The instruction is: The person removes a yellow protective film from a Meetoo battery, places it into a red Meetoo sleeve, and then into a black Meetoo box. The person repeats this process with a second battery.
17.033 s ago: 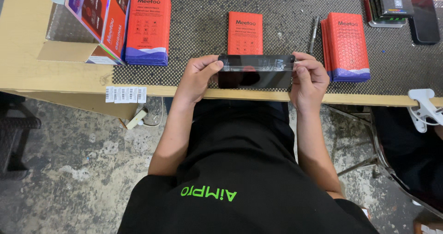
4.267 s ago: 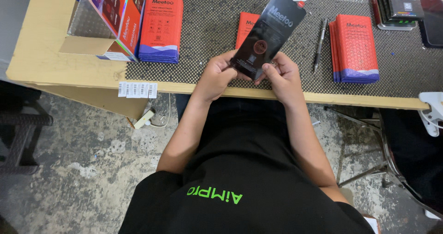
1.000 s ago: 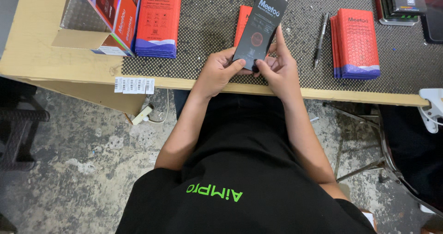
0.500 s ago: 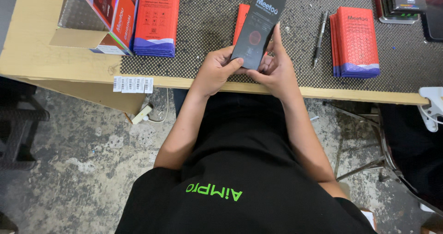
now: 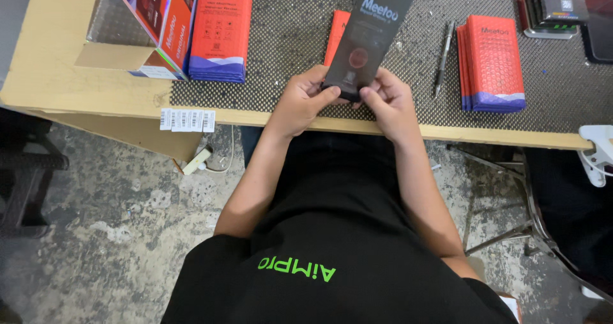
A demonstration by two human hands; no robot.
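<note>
Black flat package (image 5: 367,40), frame centre: likely light, stiff. Left hand (image 5: 305,100) and right hand (image 5: 388,99) pinch its lower edge.

Single head camera looks steeply down, near the table edge (image 5: 485,134).

Left hand (image 5: 301,100) and right hand (image 5: 389,100) raised together, fingers (image 5: 329,93) pinched, forearms converging.

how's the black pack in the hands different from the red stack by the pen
The black pack is dark and glossy; the red stack is red with a purple band at its near end. The black pack is a single piece held tilted above the mat by the left hand and right hand; the red stack lies flat, several deep. Both are slim rectangular packages.
</note>
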